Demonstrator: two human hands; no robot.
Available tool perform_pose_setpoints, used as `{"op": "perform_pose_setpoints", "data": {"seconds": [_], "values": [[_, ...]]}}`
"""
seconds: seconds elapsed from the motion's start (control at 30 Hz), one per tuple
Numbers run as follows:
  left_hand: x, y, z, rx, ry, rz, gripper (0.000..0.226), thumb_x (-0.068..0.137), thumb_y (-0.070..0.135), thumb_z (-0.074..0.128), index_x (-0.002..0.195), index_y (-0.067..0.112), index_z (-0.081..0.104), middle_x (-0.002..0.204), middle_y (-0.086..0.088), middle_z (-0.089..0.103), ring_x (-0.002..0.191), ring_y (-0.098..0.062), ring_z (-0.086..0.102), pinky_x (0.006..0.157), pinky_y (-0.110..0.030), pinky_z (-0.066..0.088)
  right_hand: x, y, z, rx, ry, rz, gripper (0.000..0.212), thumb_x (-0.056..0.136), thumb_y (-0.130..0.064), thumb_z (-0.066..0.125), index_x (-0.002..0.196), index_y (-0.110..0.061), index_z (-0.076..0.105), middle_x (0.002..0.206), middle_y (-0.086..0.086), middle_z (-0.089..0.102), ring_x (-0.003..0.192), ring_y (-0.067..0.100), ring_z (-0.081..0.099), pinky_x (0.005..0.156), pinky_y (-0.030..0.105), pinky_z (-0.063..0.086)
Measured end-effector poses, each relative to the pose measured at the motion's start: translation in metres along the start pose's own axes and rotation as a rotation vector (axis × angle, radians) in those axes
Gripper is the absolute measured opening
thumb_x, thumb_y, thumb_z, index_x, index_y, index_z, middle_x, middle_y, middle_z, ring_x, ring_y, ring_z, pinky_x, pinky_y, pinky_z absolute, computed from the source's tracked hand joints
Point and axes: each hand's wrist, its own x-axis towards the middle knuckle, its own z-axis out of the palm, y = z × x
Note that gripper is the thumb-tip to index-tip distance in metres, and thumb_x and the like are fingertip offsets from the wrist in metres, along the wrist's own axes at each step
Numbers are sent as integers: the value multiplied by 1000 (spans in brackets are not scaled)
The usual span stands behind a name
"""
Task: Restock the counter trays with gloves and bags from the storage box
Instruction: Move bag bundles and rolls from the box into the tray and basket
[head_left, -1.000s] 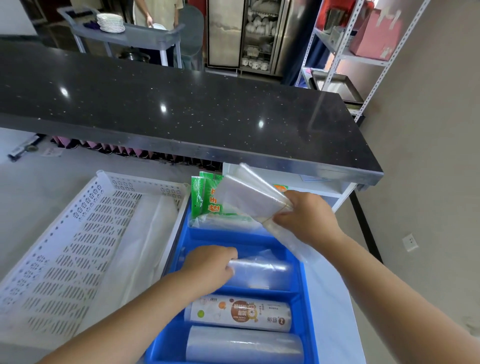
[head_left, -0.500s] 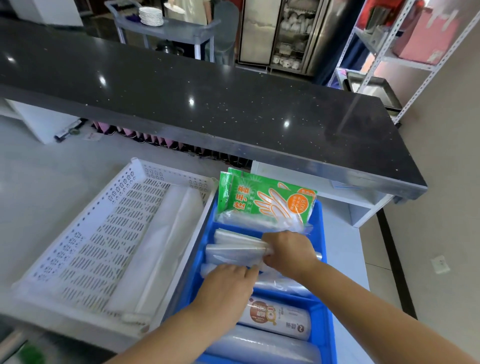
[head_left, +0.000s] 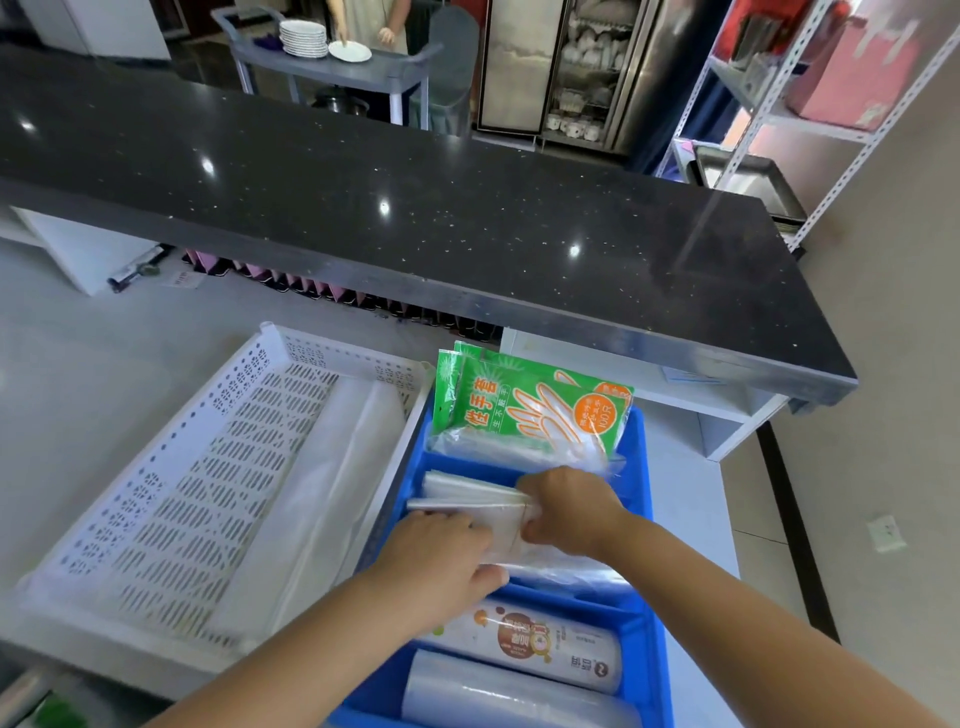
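Nearest, in the blue tray (head_left: 641, 457), a plain clear roll (head_left: 519, 696) lies crosswise. In the compartment behind it lies a white printed roll (head_left: 540, 644) with an orange and brown label. Just beyond, both hands meet over the middle compartment. The left hand (head_left: 441, 558) has its fingers curled over the near edge of the stack of clear bags (head_left: 467, 493), and the right hand (head_left: 571, 512) grips the stack's right end. The bags are thin, glossy and see-through, folded flat into a long bundle that lies across the compartment, with loose film bunched beneath the right wrist. Behind them, green glove packs (head_left: 530, 405) stand tilted in the far compartment, printed with white hand outlines and an orange circle. To the left, touching the blue tray, a white perforated tray (head_left: 197, 493) holds a pale translucent sheet (head_left: 337, 467). Farther off runs the black speckled counter (head_left: 415, 208), and beyond it a grey cart with stacked plates (head_left: 304, 39).
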Motion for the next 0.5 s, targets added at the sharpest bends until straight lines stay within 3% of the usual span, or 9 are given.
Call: {"op": "perform_pose_setpoints", "data": {"seconds": [0.07, 0.17, 0.3, 0.5], "values": [[2, -4, -4, -18, -5, -21, 31, 84, 49, 43, 95, 23, 56, 104, -2, 66, 93, -23, 61, 68, -31, 41, 1, -1, 4, 22, -46, -4, 25, 76, -31, 63, 98, -21, 60, 96, 4, 68, 90, 26, 62, 71, 33, 51], [6, -8, -11, -52, -3, -48, 16, 85, 39, 47, 91, 24, 45, 101, 0, 64, 84, -20, 62, 59, -28, 37, 0, 1, 6, -15, 23, -7, 31, 79, -34, 61, 107, -23, 57, 100, 4, 69, 91, 27, 63, 67, 30, 46], [12, -12, -16, -35, 10, -16, 24, 86, 31, 49, 103, 19, 38, 105, -1, 52, 78, -19, 58, 56, -28, 35, -8, 12, 2, 83, 129, 12, 44, 80, -34, 63, 123, -28, 51, 114, 1, 67, 98, 27, 62, 74, 33, 51], [20, -19, -11, 60, -88, 13, 13, 86, 18, 49, 99, 20, 49, 106, 1, 61, 92, -24, 60, 61, -30, 33, -15, 13, 3, 263, 182, 4, 42, 84, -17, 58, 125, -26, 54, 121, 1, 65, 107, 24, 60, 84, 36, 51]]}}
